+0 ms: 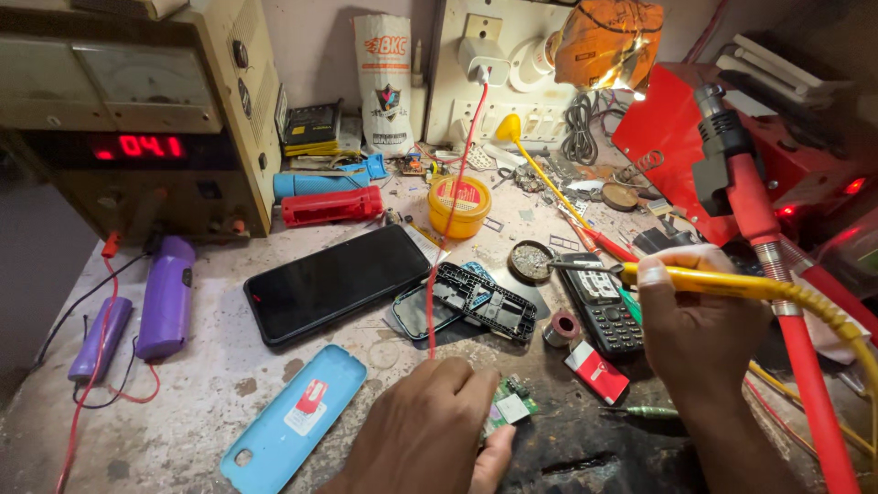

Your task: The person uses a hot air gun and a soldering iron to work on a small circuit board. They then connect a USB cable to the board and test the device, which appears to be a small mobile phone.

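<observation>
The left hand (pixel 430 430) rests low on the desk (pixel 197 407), fingers closed on a small green circuit board (pixel 508 409), pinning it flat against the dark work patch near the front edge. The right hand (pixel 700 325) is wrapped tight around a yellow-handled soldering iron (pixel 704 281), whose thin tip points left, toward the little round tin of tip-cleaning wool (pixel 530 261) and well above the board. The tip's exact end is hard to make out against the clutter, so whether it touches the tin is uncertain.

The step in hand looks like soldering work on the board, caught with the iron off the joint, probably at the cleaner or on its way from it. The next move calls for bringing the tip down and back to the board while the left hand keeps it from sliding, with a steady wrist, since the parts on it are tiny.

Around them lie a black smartphone (pixel 337 282) face up, a black plastic phone frame (pixel 485 300), a keypad phone (pixel 602 311), a pale blue back cover (pixel 293 416), a small solder reel (pixel 561 327) and a yellow tub of flux (pixel 460 206). A red hot-air wand (pixel 752 197) stands at the right, and a bench power supply (pixel 137 146) shows red digits at the left.
</observation>
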